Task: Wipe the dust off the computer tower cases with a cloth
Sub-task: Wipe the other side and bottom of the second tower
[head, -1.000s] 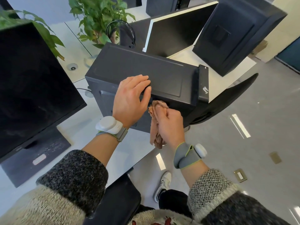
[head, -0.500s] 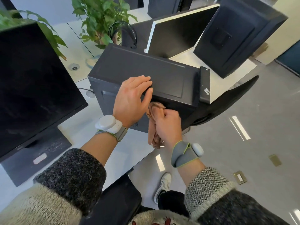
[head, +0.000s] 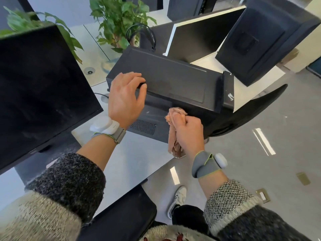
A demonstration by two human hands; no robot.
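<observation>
Black monitor (head: pixel 43 93) stood L on white worktop (head: pixel 135 159); potted plant (head: pixel 118 20) & headphones (head: pixel 140 35) behind; office chair (head: pixel 251 108) at R.

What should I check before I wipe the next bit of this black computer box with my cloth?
1. The right hand grips the cloth: ok.
2. The left hand holds the tower case at its top edge: ok.
3. The cloth lies against the near side of the tower case: ok.
4. The tower case's base sits fully on the desk: cannot tell, the cloth hides that corner.
5. Dust left on that side: cannot tell.
</observation>
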